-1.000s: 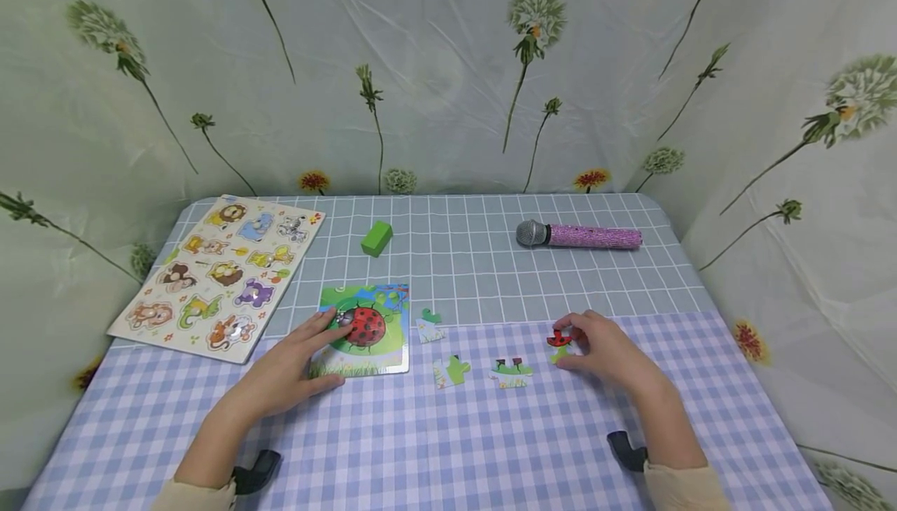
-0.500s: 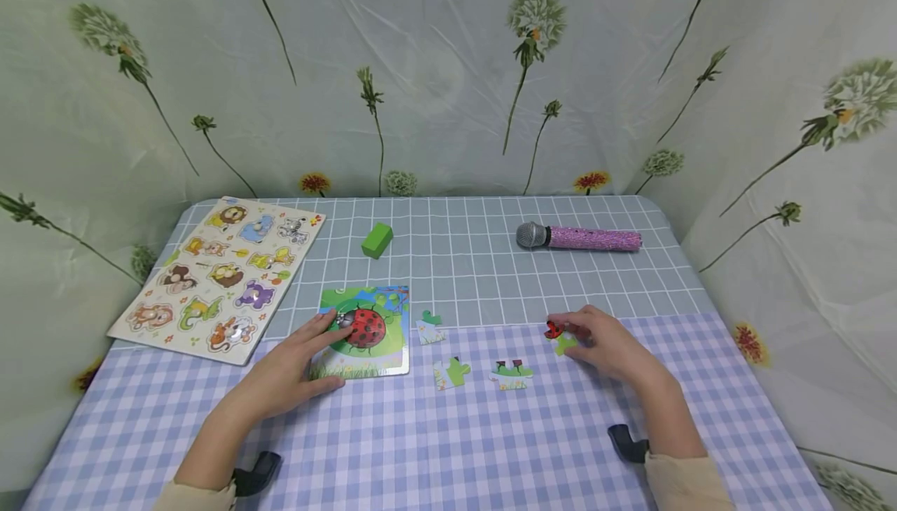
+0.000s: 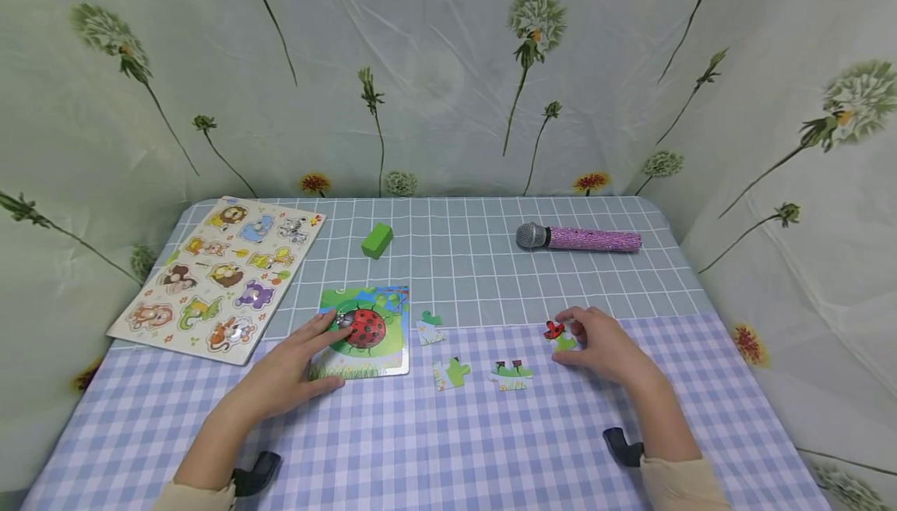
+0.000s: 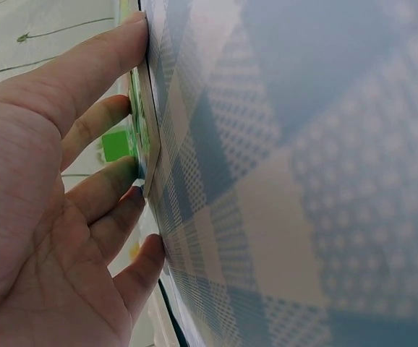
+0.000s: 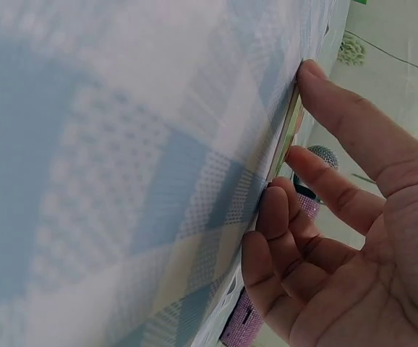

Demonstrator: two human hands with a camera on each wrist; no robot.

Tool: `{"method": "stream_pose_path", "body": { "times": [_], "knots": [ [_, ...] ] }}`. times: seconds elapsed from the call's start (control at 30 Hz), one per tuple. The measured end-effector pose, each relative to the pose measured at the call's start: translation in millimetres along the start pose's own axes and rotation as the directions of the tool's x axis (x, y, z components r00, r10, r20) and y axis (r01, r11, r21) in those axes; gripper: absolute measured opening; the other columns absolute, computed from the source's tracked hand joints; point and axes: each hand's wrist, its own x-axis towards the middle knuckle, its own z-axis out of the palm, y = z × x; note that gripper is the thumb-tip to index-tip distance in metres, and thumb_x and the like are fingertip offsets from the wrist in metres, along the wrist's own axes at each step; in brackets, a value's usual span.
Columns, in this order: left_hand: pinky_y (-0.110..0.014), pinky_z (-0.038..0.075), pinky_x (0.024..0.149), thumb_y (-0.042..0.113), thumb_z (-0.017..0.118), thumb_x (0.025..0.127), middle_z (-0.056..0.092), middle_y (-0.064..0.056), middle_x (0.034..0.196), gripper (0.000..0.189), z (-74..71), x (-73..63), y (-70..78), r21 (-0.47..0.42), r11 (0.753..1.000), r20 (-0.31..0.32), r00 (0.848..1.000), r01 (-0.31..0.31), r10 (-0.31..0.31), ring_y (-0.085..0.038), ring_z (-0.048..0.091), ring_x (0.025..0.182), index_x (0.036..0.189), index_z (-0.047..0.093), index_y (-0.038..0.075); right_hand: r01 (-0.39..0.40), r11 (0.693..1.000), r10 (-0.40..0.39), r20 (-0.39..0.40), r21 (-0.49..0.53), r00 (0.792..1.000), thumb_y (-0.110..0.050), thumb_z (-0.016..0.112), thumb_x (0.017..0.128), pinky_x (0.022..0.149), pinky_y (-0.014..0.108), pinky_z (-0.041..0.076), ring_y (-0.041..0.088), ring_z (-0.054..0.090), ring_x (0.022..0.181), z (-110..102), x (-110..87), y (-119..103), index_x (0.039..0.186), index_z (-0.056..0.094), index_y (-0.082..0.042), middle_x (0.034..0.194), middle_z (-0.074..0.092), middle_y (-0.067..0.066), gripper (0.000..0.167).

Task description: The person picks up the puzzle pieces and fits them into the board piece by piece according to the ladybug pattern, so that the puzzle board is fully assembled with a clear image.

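A square, glossy green-and-blue ladybug board (image 3: 369,332) is lying flat, picture up, with the left hand (image 3: 290,363) resting spread fingers on its left side. The right hand (image 3: 604,345) is pinching a small red-and-green jigsaw piece (image 3: 554,330). A pale, green-tipped piece (image 3: 430,332) is lying just beside the board; a white-and-green piece (image 3: 454,372) and a green piece with two dark patches (image 3: 511,375) are lying apart, nearer the camera.
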Motion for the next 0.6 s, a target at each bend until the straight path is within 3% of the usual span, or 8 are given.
{"method": "stream_pose_path", "body": {
  "times": [0.4, 0.6],
  "knots": [
    [-0.07, 0.043, 0.119, 0.04, 0.089, 0.089, 0.036, -0.017, 0.174, 0.075, 1.1, 0.2, -0.5, 0.008, 1.0, 0.0, 1.0, 0.007, -0.007, -0.049, 0.036, 0.158, 0.155, 0.06, 0.022, 0.029, 0.999, -0.029, 0.02, -0.022, 0.999, -0.015, 0.093, 0.082, 0.083, 0.038, 0.055, 0.018, 0.06, 0.091, -3.6, -1.2, -1.7, 0.121, 0.076, -0.008, 0.098, 0.065, 0.005, 0.044],
    [-0.07, 0.043, 0.119, 0.04, 0.089, 0.088, 0.036, -0.017, 0.174, 0.075, 1.8, 0.3, -1.1, 0.005, 1.0, -0.003, 1.0, 0.005, -0.005, -0.049, 0.036, 0.158, 0.155, 0.06, 0.022, 0.014, 1.0, -0.014, 0.05, -0.001, 0.999, -0.012, 0.09, 0.085, 0.091, 0.047, 0.056, 0.024, 0.063, 0.099, -4.3, -3.8, -1.0, 0.125, 0.078, -0.013, 0.108, 0.068, 0.007, 0.041]
  ]
}}
